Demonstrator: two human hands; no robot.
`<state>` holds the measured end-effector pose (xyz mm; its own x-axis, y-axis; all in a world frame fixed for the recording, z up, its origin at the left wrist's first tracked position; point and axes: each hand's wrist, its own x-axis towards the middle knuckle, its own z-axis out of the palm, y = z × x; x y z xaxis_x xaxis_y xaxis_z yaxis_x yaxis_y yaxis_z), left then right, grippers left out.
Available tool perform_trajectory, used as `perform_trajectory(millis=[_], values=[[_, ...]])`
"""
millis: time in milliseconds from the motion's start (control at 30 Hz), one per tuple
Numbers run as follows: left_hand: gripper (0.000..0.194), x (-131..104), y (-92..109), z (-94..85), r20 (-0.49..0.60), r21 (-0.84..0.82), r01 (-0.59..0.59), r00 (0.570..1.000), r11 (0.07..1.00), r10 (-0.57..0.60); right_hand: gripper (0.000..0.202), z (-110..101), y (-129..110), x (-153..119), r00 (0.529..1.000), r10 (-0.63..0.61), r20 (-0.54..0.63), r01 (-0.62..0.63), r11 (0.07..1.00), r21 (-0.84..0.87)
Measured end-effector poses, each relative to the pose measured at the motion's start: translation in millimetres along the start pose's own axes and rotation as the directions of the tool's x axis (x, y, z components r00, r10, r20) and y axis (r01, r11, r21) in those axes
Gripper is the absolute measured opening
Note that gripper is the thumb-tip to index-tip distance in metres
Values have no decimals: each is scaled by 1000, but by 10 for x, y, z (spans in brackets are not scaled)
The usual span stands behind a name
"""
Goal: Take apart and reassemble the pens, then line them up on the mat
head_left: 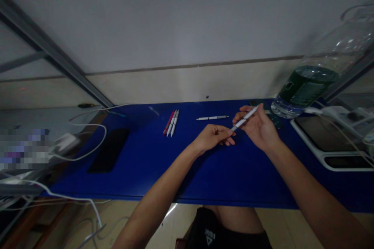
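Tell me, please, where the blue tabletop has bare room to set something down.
Bare blue tabletop runs along the near edge, and between the black phone and three bundled pens. It is crowded at right, around the clear water bottle and white tray.

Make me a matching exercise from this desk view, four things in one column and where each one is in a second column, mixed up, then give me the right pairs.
Things:
1. white pen
2. three pens
3. black phone
4. water bottle

Places:
A. standing at the far right of the blue mat
B. lying flat on the mat's left part
C. held between the left hand and right hand
D. lying side by side near the mat's far edge, left of a single pen

Pairs: 1-C, 2-D, 3-B, 4-A
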<state>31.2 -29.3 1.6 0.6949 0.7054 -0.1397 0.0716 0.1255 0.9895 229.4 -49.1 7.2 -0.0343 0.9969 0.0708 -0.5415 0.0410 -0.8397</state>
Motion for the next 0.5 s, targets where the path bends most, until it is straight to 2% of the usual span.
perform_trajectory(millis=[233,500], values=[[36,2,7,-24,-38,25,4,999,1000,-3,55,38,-71,-27,992,50,115,-55,998,38],[32,24,-58,-5,-42,8,-19,999,1000,19,55,46,-87,-24,984,63,168,-67,998,18]])
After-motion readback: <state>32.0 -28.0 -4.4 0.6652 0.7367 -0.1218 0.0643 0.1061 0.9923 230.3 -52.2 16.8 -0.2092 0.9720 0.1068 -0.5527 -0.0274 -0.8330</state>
